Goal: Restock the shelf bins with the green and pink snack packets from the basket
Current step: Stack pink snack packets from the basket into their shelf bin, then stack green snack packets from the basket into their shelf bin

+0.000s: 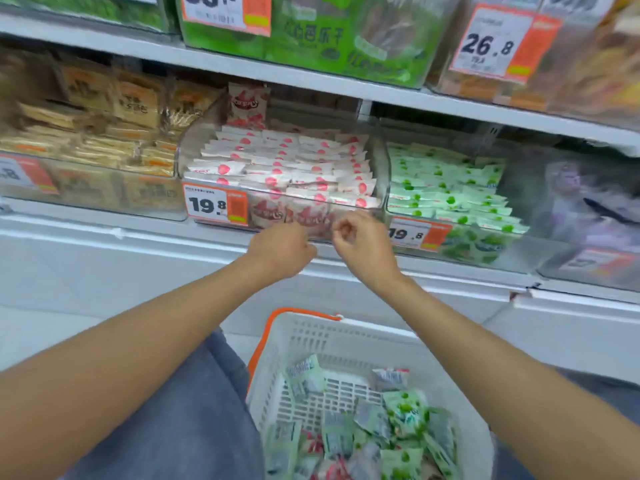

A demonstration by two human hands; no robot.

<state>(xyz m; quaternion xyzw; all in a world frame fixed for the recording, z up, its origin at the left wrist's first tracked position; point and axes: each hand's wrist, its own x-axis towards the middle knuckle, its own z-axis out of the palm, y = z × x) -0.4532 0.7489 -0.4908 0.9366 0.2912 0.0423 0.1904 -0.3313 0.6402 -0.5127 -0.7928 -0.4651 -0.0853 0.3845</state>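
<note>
- The pink bin point(284, 168) looks well filled with neat rows, and the green bin point(446, 188) just beside it is stocked too.
- The basket point(346, 337) below holds a heap of green packets point(403, 407) and a few pink packets point(313, 445), so plenty seems left to shelve.
- The right hand point(360, 244) sits at the pink bin's front lip, fingers curled, with nothing visible in them.
- The left hand point(282, 249) is close beside it; its fingers are hidden, so its grip cannot be told.

Brown pkts point(114, 109) at left — orange price tags point(216, 205), big green bags point(311, 39) up top
</note>
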